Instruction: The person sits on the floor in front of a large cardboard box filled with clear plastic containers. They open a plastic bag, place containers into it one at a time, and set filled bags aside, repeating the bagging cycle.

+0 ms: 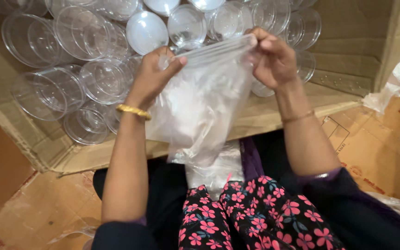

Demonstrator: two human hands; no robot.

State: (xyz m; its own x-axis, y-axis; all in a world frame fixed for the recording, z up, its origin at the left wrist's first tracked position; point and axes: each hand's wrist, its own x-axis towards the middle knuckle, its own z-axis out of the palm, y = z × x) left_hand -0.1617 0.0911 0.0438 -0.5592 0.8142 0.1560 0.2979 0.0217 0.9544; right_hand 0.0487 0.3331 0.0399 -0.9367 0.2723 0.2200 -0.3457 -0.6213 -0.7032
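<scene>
Left hand (156, 74): we pinch one top corner of the bag (200, 106).
Right hand (271, 58): we grip the other corner, pulling the mouth taut.
Bag: clear, hanging over our lap, just before the box (255, 113).
Cups (89, 60): loose inside the box, beyond the bag.
Progress: the bag looks empty; no cups are packed yet, we judge.

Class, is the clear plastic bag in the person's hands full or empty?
Apparently empty: the bag hangs flat and limp between both hands.
</scene>
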